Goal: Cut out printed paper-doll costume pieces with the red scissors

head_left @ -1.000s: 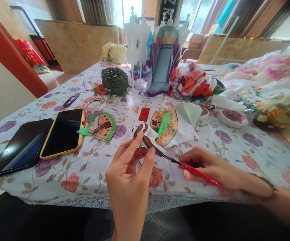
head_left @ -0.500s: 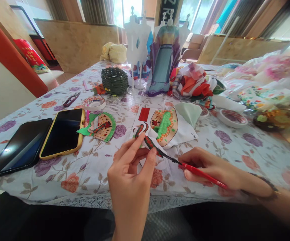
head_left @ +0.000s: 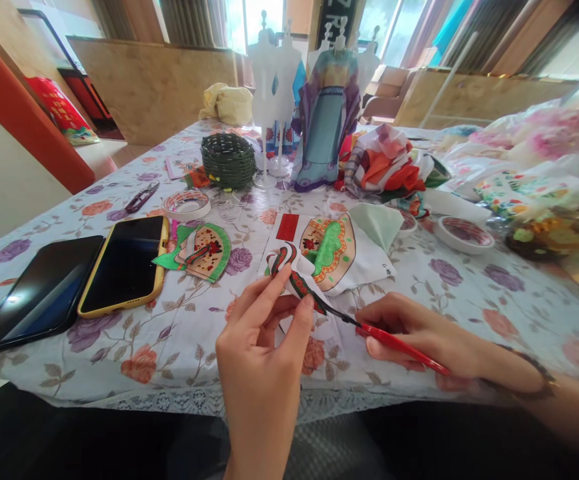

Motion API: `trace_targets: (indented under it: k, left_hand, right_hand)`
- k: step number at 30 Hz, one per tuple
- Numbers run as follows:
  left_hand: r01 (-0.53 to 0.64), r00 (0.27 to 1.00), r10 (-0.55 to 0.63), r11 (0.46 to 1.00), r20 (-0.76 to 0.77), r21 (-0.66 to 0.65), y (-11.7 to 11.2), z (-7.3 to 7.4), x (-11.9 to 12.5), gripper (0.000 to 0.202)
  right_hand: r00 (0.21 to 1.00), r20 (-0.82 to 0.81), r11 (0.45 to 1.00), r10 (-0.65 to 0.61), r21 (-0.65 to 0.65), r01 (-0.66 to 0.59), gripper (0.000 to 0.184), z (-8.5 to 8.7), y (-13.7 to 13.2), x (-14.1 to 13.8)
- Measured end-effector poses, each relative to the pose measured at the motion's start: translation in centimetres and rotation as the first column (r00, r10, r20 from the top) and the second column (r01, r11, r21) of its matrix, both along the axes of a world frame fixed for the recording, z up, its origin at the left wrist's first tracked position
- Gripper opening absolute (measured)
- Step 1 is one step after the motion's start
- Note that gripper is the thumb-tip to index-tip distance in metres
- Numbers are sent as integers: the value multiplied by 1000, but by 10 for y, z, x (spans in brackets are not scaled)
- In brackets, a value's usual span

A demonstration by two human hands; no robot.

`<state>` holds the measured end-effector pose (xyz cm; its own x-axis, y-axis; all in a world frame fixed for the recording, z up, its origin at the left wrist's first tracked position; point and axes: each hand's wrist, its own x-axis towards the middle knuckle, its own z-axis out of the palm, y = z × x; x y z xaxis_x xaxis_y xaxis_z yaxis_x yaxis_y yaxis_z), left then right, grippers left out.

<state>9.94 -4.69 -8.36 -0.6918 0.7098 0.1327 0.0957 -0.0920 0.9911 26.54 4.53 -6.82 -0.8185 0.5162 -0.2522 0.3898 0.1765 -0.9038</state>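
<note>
My left hand (head_left: 262, 357) pinches a curled strip of printed fabric (head_left: 299, 283), white-edged with a red, green and dark pattern, between thumb and fingers. My right hand (head_left: 419, 330) is closed around the red handles of a pair of scissors (head_left: 397, 343). The dark blades point left and meet the strip right by my left thumb; their tips are partly hidden there. Just behind, a white fabric sheet printed with a green and tan fan-like shape (head_left: 338, 248) lies on the table. Further left rests a cut-out green and tan fabric piece (head_left: 213, 253).
Two phones, one black (head_left: 39, 290) and one yellow-cased (head_left: 123, 267), lie at the left. Beyond are thread snips (head_left: 142, 198), tape rolls (head_left: 463, 235), a dark woven basket (head_left: 228, 162) and small mannequins (head_left: 273, 83), one in a blue-purple dress (head_left: 327, 137). Piled cloth (head_left: 389, 163) sits behind.
Both hands stay nearly in place. The scissors and right hand have shifted very slightly left, and the strip is still pinched at the blades.
</note>
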Motion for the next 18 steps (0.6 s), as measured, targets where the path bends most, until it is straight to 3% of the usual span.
trace_targets:
  k: [18]
  left_hand:
    - [-1, 1000, 1, 1000, -1, 1, 1, -1, -1, 30]
  right_hand:
    - [999, 40, 1000, 7, -8, -7, 63, -4, 2, 1]
